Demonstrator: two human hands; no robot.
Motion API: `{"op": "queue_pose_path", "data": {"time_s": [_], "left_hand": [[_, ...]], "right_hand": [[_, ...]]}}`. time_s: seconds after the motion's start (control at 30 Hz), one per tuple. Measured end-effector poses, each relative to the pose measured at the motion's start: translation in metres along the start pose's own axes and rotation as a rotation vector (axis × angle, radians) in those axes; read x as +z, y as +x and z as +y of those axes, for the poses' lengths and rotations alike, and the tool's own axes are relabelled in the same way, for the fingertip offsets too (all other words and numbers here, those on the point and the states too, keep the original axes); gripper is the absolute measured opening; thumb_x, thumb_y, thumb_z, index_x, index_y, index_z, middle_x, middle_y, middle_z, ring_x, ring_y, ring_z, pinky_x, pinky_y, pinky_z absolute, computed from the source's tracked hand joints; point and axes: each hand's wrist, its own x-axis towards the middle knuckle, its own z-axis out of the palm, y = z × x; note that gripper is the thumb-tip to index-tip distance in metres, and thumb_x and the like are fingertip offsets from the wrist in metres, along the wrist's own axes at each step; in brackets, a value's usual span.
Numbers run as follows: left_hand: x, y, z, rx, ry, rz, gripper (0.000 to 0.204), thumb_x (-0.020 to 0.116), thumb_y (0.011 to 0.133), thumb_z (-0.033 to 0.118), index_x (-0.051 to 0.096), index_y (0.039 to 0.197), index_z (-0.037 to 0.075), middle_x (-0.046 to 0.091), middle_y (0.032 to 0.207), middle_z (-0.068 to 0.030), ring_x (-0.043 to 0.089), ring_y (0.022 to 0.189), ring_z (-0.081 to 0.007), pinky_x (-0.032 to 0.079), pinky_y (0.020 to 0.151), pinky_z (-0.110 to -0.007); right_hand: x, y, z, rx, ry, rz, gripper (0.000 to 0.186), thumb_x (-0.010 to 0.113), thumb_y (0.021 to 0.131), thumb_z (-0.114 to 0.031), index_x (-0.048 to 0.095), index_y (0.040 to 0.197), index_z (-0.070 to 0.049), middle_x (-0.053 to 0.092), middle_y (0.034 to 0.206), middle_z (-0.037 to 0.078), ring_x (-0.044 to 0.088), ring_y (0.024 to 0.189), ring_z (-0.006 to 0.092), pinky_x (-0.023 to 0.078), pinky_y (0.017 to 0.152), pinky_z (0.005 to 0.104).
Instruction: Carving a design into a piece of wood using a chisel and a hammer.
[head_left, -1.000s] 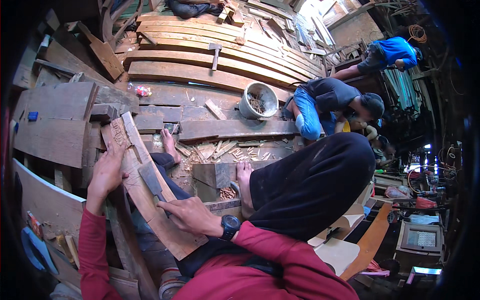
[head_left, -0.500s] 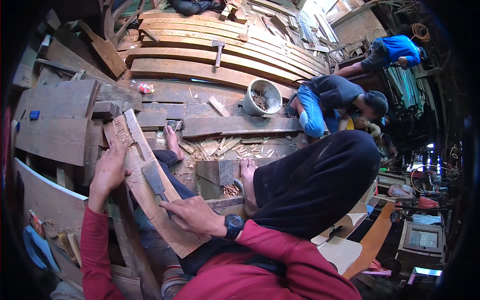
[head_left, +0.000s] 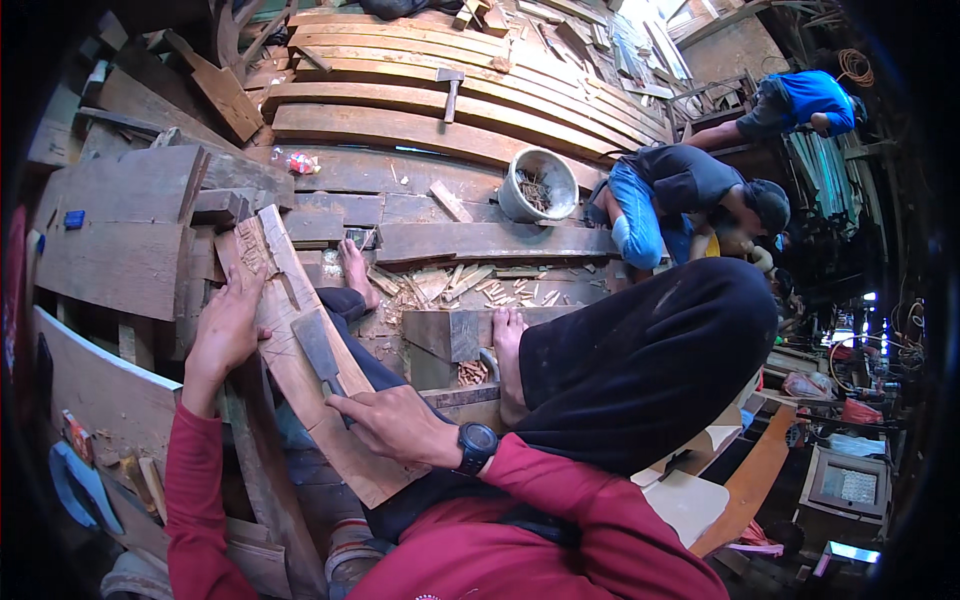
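Observation:
A long pale wooden board [head_left: 368, 462] lies slantwise across my lap, with a rough carved patch near its far end and dark lines drawn over its middle. My left hand [head_left: 226, 330] rests on the board's left side just below that patch, fingers stretched out and thumb apart. My right hand [head_left: 398, 424], with a black watch at the wrist, is closed round the handle of a broad chisel [head_left: 316, 340]. The chisel's wide grey blade lies along the middle of the board, its end toward the carved patch. My right fingers hide most of the handle.
Wood chips and small pegs [head_left: 515, 290] litter the floor past a thick timber block [head_left: 440, 335]. A grey bucket [head_left: 538, 187] holds brown pieces. A hammer-like tool [head_left: 451, 94] lies on stacked planks [head_left: 400, 128]. Two people [head_left: 690, 190] bend over at the right.
The whole view has shifted slightly, so the surroundings sit a little further right. My hands, the chisel and the board keep nearly the same places relative to each other.

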Motion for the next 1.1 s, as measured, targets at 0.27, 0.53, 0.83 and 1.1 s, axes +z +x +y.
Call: {"op": "queue_pose_path", "data": {"time_s": [0.27, 0.53, 0.83, 1.1], "left_hand": [[0.0, 0.0, -0.002, -0.007, -0.005, -0.004, 0.098, 0.083, 0.073, 0.02, 0.027, 0.154, 0.016, 0.032, 0.148, -0.0367, 0.049, 0.127, -0.0476, 0.044, 0.105, -0.044], [0.001, -0.002, -0.001, -0.025, 0.003, -0.03, 0.098, 0.083, 0.074, 0.019, 0.027, 0.154, 0.016, 0.032, 0.148, -0.0367, 0.048, 0.128, -0.0476, 0.043, 0.106, -0.045], [0.002, 0.0, -0.002, -0.022, -0.005, -0.022, 0.099, 0.083, 0.073, 0.02, 0.026, 0.155, 0.017, 0.033, 0.148, -0.0367, 0.049, 0.127, -0.0491, 0.044, 0.106, -0.045], [0.006, 0.002, -0.009, 0.014, 0.012, 0.02, 0.099, 0.083, 0.074, 0.02, 0.026, 0.154, 0.016, 0.033, 0.147, -0.0373, 0.049, 0.126, -0.0492, 0.043, 0.106, -0.045]], "right_hand": [[0.004, 0.003, 0.003, 0.036, -0.022, -0.003, 0.043, 0.064, 0.078, -0.01, 0.061, 0.12, -0.004, 0.065, 0.08, 0.011, 0.065, 0.069, 0.03, 0.051, 0.059, 0.0413], [-0.002, 0.0, 0.0, -0.007, 0.02, 0.041, 0.042, 0.064, 0.078, -0.01, 0.062, 0.119, -0.004, 0.065, 0.081, 0.011, 0.064, 0.066, 0.0306, 0.051, 0.058, 0.0414], [-0.002, 0.001, -0.001, 0.015, -0.026, 0.016, 0.043, 0.064, 0.078, -0.009, 0.062, 0.121, -0.005, 0.066, 0.081, 0.011, 0.065, 0.067, 0.0303, 0.051, 0.057, 0.0407], [-0.002, 0.002, 0.0, 0.038, 0.001, -0.004, 0.043, 0.064, 0.078, -0.009, 0.063, 0.121, -0.006, 0.067, 0.083, 0.011, 0.066, 0.068, 0.0308, 0.052, 0.058, 0.0405]]}}
